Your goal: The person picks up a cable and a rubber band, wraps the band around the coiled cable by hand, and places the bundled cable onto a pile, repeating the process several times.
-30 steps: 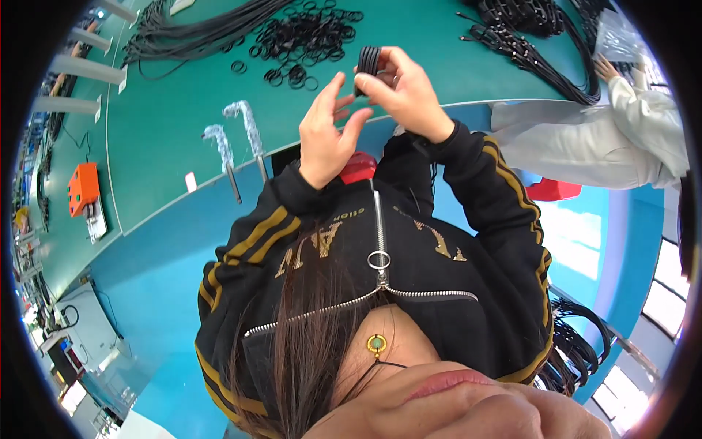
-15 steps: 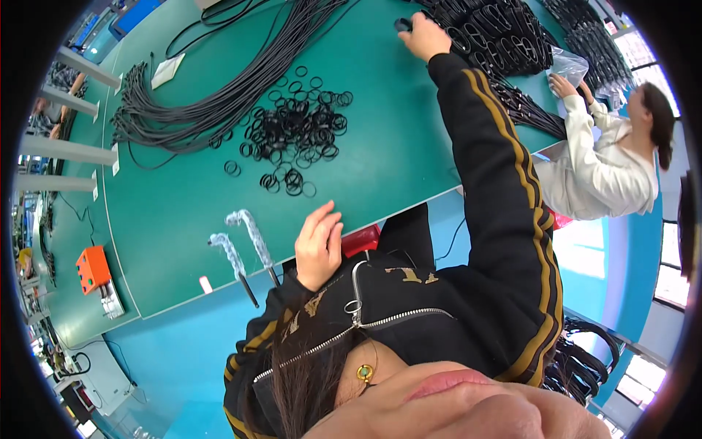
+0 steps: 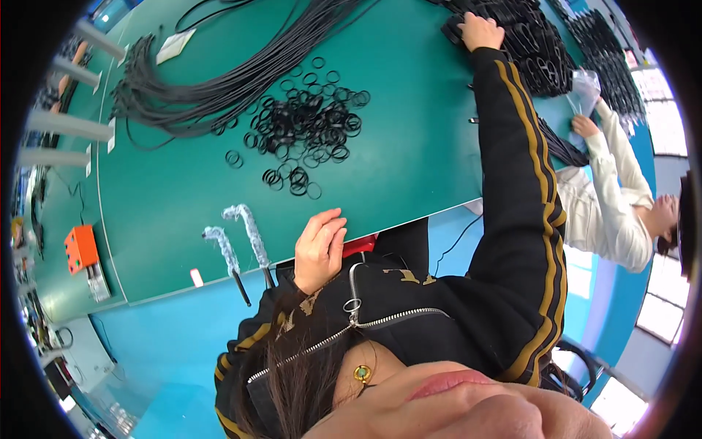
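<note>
My right hand [image 3: 481,33] reaches far out to the right, its fingers closed on a black coiled cable [image 3: 454,29] at the left edge of a heap of similar coiled cables [image 3: 530,47]. Fingers and heap partly hide that coil. Close to my body, my left hand [image 3: 319,249] hovers by the table's front edge, fingers loosely stretched and nothing in them. Beyond it, a loose pile of thin black rings [image 3: 300,121] lies on the green table [image 3: 409,132].
Long straight black cables [image 3: 241,91] curve across the far left. Two sticks with fluffy grey-blue covers [image 3: 252,234] lie at the front edge, left of my left hand. An orange box [image 3: 80,249] stands farther left. A co-worker in white [image 3: 610,212] handles a clear bag [image 3: 585,91] at right.
My right hand has moved right with the dark coil, from bare table to the heap's edge. My left hand has barely moved. The co-worker has leaned and shifted nearer.
</note>
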Demonstrator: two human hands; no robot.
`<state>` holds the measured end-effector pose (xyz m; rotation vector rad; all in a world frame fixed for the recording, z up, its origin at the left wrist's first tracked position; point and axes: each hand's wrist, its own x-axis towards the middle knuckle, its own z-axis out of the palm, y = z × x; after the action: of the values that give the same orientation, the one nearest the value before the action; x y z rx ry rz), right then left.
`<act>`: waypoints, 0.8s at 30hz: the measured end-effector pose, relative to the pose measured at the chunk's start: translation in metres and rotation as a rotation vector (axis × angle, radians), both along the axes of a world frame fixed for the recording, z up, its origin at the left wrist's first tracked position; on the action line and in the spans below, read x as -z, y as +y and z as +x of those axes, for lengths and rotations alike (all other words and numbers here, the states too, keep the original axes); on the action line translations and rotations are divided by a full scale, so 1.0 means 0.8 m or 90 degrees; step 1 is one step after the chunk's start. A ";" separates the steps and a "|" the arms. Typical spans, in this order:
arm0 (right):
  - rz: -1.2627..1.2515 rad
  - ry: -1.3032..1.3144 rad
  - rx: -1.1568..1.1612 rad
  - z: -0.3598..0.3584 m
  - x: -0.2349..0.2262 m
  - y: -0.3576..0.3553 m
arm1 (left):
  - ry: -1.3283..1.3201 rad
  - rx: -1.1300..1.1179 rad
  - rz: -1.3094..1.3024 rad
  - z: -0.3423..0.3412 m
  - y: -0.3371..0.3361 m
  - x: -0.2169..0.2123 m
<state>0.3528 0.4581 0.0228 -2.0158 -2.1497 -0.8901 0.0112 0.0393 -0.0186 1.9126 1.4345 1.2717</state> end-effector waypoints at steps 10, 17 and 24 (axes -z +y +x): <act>0.071 0.063 -0.241 -0.143 -0.024 0.003 | -0.071 0.008 -0.085 -0.061 -0.058 -0.084; -0.109 0.013 -0.621 -0.362 0.008 0.000 | -0.147 -0.027 -0.136 -0.089 -0.091 -0.108; -0.122 -0.009 -0.578 -0.363 -0.039 -0.033 | -0.135 -0.070 -0.171 -0.132 -0.086 -0.130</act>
<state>0.0625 0.4318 0.0542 -0.8347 -2.7886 -0.5499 -0.0942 -0.0299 0.0851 1.4968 1.5289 1.2195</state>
